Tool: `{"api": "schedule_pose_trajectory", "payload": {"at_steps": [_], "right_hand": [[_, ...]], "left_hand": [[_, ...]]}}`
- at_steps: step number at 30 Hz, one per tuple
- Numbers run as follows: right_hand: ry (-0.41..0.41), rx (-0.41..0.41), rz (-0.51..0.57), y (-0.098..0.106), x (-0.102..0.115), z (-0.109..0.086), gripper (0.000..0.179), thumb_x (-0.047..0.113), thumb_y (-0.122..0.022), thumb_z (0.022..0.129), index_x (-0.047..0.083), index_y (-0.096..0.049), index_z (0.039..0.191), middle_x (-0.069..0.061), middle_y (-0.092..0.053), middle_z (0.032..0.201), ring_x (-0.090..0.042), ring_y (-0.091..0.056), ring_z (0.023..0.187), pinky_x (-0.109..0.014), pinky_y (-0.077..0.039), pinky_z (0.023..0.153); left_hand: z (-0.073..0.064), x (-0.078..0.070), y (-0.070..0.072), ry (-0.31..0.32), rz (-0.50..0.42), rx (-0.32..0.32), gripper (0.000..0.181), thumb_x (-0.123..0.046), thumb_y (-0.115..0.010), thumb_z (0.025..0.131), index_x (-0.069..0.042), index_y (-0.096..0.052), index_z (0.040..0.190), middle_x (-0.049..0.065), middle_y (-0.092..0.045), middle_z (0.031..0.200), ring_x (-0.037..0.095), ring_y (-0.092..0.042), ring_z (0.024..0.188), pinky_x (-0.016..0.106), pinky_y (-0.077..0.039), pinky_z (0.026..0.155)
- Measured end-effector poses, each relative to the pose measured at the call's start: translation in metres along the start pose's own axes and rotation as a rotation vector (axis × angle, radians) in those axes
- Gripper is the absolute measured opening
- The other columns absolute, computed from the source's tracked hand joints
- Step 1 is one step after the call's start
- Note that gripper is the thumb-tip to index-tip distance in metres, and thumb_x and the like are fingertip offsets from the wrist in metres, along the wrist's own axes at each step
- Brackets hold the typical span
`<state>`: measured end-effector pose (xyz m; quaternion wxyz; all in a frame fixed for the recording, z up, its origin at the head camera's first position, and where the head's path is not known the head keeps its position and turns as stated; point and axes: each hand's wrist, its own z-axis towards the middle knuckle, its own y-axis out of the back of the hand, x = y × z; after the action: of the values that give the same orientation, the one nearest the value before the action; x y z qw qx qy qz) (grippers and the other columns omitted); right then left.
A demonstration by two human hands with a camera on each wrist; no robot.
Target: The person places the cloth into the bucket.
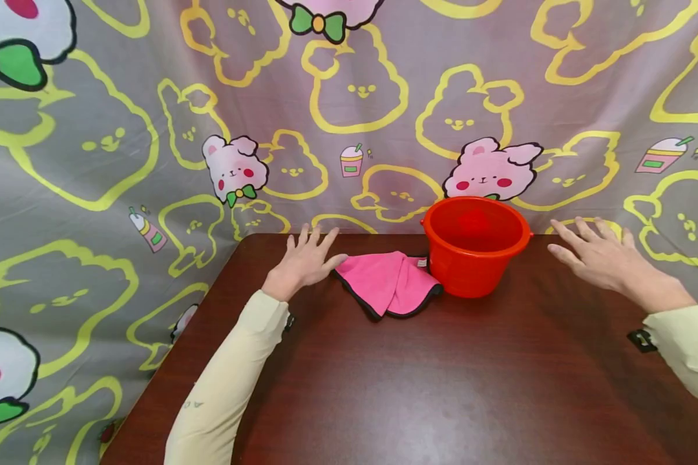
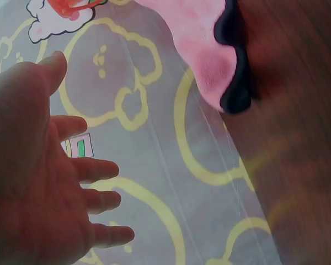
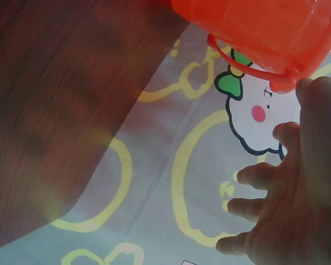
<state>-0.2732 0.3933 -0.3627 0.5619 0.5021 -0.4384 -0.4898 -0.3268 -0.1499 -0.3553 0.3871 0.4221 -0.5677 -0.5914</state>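
A pink cloth (image 1: 384,279) with black edging lies folded near the back of the table, just left of a red plastic bucket (image 1: 471,265). My left hand (image 1: 306,258) is spread over the table beside the cloth's left corner, fingers straight and holding nothing. To the right of the bucket, my right hand (image 1: 602,257) hovers with fingers extended and its palm bare. The left wrist view shows the cloth (image 2: 209,61) beyond the left thumb. In the right wrist view, the bucket (image 3: 259,33) and its handle appear above the right thumb.
The dark brown wooden table (image 1: 419,387) reaches back to a grey curtain (image 1: 384,187) printed with yellow outlines and pink cartoon bears. That curtain also hangs along the left side. A small white tag (image 1: 421,263) shows on the cloth near the bucket.
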Motion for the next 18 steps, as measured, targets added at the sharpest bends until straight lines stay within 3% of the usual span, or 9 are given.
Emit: {"api": "schedule_pose_trajectory", "payload": {"at_steps": [10, 13, 18], "right_hand": [[0.052, -0.086, 0.111, 0.001, 0.007, 0.008, 0.066, 0.049, -0.031, 0.104, 0.013, -0.017, 0.157, -0.039, -0.029, 0.148, -0.058, -0.023, 0.133, -0.074, -0.017, 0.101], [0.086, -0.109, 0.208, 0.002, 0.011, 0.009, 0.064, 0.042, -0.036, 0.105, 0.007, -0.02, 0.156, -0.04, -0.032, 0.146, -0.059, -0.028, 0.132, -0.07, -0.021, 0.105], [0.048, -0.075, 0.396, 0.006, 0.023, 0.007, 0.068, 0.045, -0.034, 0.105, 0.011, -0.01, 0.158, -0.036, -0.028, 0.151, -0.057, -0.03, 0.133, -0.07, -0.024, 0.106]], "left_hand": [[0.009, -0.021, -0.012, -0.032, -0.051, -0.055, 0.074, -0.063, -0.033, 0.099, -0.025, -0.013, 0.159, 0.018, -0.018, 0.162, 0.04, -0.01, 0.152, 0.064, -0.018, 0.116], [0.012, -0.028, -0.016, -0.046, -0.063, -0.091, 0.073, -0.059, -0.038, 0.099, -0.023, -0.017, 0.158, 0.018, -0.025, 0.159, 0.04, -0.02, 0.149, 0.062, -0.026, 0.114], [0.021, -0.047, -0.026, -0.081, -0.093, -0.132, 0.071, -0.054, -0.046, 0.098, -0.019, -0.022, 0.155, 0.018, -0.034, 0.155, 0.039, -0.033, 0.143, 0.058, -0.036, 0.109]]}}
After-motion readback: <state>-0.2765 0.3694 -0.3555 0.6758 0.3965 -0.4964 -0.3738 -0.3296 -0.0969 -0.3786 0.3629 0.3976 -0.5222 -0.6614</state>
